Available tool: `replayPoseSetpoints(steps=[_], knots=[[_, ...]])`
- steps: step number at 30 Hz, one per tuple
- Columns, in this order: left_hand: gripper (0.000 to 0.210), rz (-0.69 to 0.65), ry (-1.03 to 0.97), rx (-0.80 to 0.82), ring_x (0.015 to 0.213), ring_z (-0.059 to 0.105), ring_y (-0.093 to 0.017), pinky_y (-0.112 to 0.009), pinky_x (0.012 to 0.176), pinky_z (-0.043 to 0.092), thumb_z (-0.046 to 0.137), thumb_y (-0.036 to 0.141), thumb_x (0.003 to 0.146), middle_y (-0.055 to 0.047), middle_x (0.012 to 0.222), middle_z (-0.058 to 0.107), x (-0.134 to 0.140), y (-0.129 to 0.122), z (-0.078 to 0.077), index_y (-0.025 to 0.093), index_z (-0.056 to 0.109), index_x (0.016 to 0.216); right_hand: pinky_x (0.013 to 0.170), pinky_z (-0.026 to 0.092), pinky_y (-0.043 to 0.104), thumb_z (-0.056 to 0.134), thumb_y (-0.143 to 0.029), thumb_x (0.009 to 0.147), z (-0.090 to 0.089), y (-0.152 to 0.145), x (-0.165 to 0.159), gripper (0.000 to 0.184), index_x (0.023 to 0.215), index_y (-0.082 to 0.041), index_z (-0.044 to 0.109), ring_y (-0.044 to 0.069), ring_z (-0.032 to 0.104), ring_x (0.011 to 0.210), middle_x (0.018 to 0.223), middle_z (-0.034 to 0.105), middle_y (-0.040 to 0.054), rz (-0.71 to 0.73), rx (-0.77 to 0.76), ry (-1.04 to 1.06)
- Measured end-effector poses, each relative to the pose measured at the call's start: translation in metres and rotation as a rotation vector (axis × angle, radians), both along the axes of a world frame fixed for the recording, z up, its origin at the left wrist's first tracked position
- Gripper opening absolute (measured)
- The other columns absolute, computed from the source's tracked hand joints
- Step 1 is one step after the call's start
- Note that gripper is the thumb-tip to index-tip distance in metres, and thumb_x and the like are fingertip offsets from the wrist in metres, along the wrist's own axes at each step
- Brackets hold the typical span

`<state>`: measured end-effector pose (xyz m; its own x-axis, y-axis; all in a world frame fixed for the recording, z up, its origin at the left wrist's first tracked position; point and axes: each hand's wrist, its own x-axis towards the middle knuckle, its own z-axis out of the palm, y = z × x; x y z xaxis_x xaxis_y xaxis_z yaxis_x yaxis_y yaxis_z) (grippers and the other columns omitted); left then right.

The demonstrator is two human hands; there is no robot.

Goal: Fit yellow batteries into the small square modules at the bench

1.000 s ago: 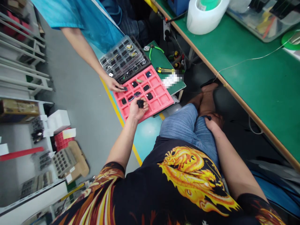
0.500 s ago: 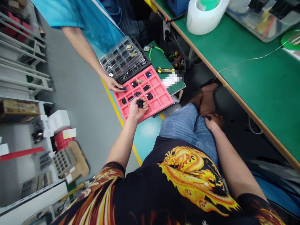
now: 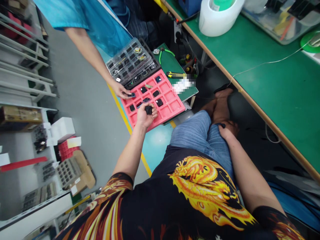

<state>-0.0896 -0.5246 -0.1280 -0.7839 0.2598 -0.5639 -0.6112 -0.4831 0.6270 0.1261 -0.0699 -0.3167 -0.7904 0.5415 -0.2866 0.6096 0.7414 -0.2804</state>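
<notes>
My left hand (image 3: 142,117) is closed around a small black object (image 3: 149,110) whose kind I cannot make out. It is over the near part of a pink compartment tray (image 3: 172,103), where several small dark square pieces, such as one dark module (image 3: 159,102), lie in the pockets. On my thigh rests my right hand (image 3: 227,132), its fingers curled and partly in shadow, with a small black thing (image 3: 222,125) between thumb and fingers. A co-worker's hand (image 3: 121,90) reaches in from the far left and holds a small dark piece (image 3: 131,95) at the tray's edge.
Beyond the tray stands a clear compartment box (image 3: 125,63). Green-handled pliers (image 3: 166,52) and a yellow-black cutter knife (image 3: 176,75) lie on a small green table (image 3: 192,91). A green workbench (image 3: 262,80) on the right carries a large tape roll (image 3: 217,20). Shelving (image 3: 50,200) is at left.
My left hand has shifted very slightly to the left with the black object in it. My right hand and the co-worker's hand stay where they were.
</notes>
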Motion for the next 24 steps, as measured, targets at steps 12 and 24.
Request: replayPoseSetpoints(steps=[12,24], knots=[[0.029,-0.011,0.009,0.000,0.053,0.046,-0.014,-0.025,0.048,0.038,0.049,0.033,0.099,-0.003,0.068,0.047,0.0006,0.0014,0.0014,0.018,0.061,0.078,0.118,0.042,0.057,0.064,-0.045,0.095,0.0043,-0.0018,-0.0009,0.038,0.119,-0.023,0.083,0.040,0.053,0.137,0.144,0.070,0.0132,-0.016,-0.018,0.012],[0.028,-0.006,0.001,0.002,0.053,0.045,-0.014,-0.024,0.047,0.037,0.050,0.034,0.099,-0.002,0.066,0.046,-0.0002,0.0017,0.0000,0.018,0.062,0.079,0.118,0.043,0.057,0.064,-0.045,0.095,0.0062,-0.0038,-0.0009,0.038,0.119,-0.022,0.083,0.039,0.054,0.135,0.143,0.071,0.0132,-0.015,-0.002,0.019]])
